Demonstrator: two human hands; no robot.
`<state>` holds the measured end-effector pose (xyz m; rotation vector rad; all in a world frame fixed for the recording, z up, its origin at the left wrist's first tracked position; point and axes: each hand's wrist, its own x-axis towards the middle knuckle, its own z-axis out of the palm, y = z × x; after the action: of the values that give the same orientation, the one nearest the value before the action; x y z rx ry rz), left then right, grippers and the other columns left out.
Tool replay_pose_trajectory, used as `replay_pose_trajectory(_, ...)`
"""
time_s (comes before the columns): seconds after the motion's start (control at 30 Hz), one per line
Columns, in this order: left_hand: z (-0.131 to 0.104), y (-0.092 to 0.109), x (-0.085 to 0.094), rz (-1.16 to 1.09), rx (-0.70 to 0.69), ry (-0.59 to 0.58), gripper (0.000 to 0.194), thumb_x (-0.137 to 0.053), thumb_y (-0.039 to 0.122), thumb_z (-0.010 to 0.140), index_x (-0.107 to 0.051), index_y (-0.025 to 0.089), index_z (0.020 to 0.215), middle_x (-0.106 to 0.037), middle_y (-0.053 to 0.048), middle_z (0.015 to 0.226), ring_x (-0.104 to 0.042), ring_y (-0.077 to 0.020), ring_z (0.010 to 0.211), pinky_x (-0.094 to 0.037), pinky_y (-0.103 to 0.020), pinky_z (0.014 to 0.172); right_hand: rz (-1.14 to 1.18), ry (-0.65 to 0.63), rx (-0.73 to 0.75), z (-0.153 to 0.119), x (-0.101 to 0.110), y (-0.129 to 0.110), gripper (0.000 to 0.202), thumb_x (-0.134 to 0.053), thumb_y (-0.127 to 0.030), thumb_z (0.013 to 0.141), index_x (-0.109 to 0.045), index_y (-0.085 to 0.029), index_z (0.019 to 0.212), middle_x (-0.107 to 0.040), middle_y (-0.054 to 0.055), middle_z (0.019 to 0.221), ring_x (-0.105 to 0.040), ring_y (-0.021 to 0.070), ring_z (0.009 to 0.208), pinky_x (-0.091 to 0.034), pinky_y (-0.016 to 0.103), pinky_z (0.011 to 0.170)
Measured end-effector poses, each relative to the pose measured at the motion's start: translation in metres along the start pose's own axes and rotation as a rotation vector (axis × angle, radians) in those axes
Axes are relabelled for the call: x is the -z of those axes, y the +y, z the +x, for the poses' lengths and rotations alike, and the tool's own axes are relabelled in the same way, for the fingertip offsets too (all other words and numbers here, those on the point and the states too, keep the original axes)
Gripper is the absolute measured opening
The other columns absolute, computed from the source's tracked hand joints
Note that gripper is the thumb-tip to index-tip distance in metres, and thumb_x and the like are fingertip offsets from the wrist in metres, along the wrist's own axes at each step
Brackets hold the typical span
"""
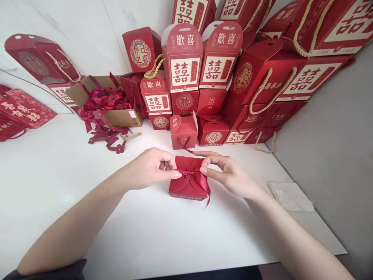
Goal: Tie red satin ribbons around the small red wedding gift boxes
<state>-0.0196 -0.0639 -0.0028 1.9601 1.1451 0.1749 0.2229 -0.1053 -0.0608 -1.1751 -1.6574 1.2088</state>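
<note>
1 small red box (178,189) sits near the middle of the worktop (140,237), between its front edge and the boxes along the back, with its curved flaps folded shut. A shiny dark red ribbon (200,182) crosses the top and gathers at a knot (190,172), so closing and threading look done; the bow seems only partly formed, and tightening it and evening the ends are, I judge, what is left.

The left hand (153,167) is curled, thumb and forefinger pinching the ribbon at the box's left side. The right hand (229,173) is looser, thumb and 1 finger closed on the ribbon right of the knot, forefinger stretched toward a small upright box (186,126) behind; whether that fingertip touches its cord I cannot tell. 1 ribbon end hangs over the right side; the other is hidden by the left hand. Lettering on the front face is too slanted to read.

Toward the back left corner, a cardboard box (124,118) holds tangled ribbons (107,97). Stacked gift boxes (183,74) line the back edge, the top ones cut off, as are the red bags (29,111) at the left. Near the right edge lies a white sheet (291,196), hard to identify
</note>
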Motion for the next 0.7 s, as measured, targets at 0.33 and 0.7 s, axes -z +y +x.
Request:
replay_pose_trajectory(0.33,-0.002,0.002,0.010,0.176,-0.084,-0.025,0.014,-0.061,0.032,0.082,-0.060,0.019,0.086,-0.056,0.002,0.078,-0.049,-0.0114,0.069,-0.038,-0.022,0.059,-0.091,-0.015,0.023,-0.003,0.015,-0.002,0.013,-0.060,-0.037,0.091,-0.059,-0.025,0.087,-0.057,0.000,0.134,-0.051,0.0223,0.127,-0.033,0.043,0.109)
replay_pose_trajectory(0.7,-0.005,0.007,0.018,0.298,-0.375,-0.073,0.009,-0.061,0.021,0.085,-0.069,0.023,0.088,-0.061,0.001,0.091,-0.057,-0.0108,0.083,-0.044,-0.021,0.076,-0.021,-0.073,0.089,0.003,0.000,0.003,0.010,-0.060,-0.032,0.091,-0.056,-0.023,0.087,-0.053,0.003,0.135,-0.051,0.0208,0.124,-0.034,0.040,0.107)
